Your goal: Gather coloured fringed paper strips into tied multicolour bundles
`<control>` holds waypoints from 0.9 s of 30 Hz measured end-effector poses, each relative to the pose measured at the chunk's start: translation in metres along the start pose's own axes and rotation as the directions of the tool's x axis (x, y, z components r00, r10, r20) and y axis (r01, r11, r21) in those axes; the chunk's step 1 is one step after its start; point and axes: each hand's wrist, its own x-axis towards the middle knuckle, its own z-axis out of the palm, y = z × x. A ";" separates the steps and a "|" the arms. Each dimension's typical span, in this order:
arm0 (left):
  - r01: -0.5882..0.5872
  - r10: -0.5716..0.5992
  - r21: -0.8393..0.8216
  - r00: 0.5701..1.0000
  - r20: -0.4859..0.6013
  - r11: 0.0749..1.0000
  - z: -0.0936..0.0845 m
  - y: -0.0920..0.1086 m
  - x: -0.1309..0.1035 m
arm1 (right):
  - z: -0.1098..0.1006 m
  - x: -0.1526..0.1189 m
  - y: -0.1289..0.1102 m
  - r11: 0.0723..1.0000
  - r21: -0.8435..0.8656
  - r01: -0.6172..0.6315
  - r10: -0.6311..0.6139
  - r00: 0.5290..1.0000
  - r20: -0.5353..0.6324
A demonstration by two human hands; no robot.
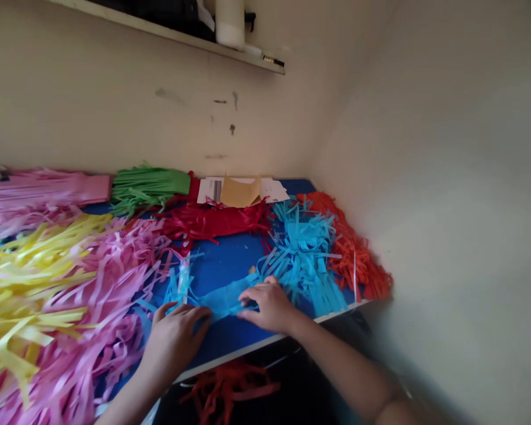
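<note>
the step in hand looked like spreading a blue strip [228, 296] flat; it lay on the table [225, 254] near the front edge, with a hand at either end. the left hand [181, 327] rested palm down at the strip's left end, fingers curled; the angle hid most of the fingertips, so whether they pinched it could not fairly be told. the right hand [268, 304] sat over the strip's right part, thumb and fingers parted, touching it without closing round it. by judgement, the next move called for light, even pressure from both hands, since the strip looked thin and apt to crease or tear.

just right of the strip lay a blue heap [312, 236] of fringe, with an orange heap [363, 262] past it. beyond the strip lay a red bundle [221, 221], and behind that some card [241, 192]. left of the strip spread a pink heap [119, 274], then a yellow heap [30, 277]; a green bundle [154, 180] lay beyond the strip and to its left. orange strands [230, 386] showed below the strip, under the table edge.

the one plain container was a white bottle [230, 23] on a shelf [172, 35] high beyond the strip; its contents did not show.
</note>
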 end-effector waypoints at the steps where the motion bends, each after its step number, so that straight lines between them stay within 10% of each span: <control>1: 0.025 -0.025 -0.005 0.999 0.021 1.000 -0.001 0.000 0.003 | 0.003 0.005 0.001 0.998 0.014 -0.062 0.062 0.998 -0.002; 7: 0.163 -0.170 0.115 0.984 0.056 0.980 -0.001 0.004 0.020 | 0.011 0.024 0.007 0.968 -0.055 -0.245 0.243 0.969 -0.046; 27: 0.150 -0.202 0.233 0.955 0.219 0.961 0.003 0.007 0.036 | 0.018 0.030 0.015 0.957 -0.105 -0.271 0.260 0.959 -0.111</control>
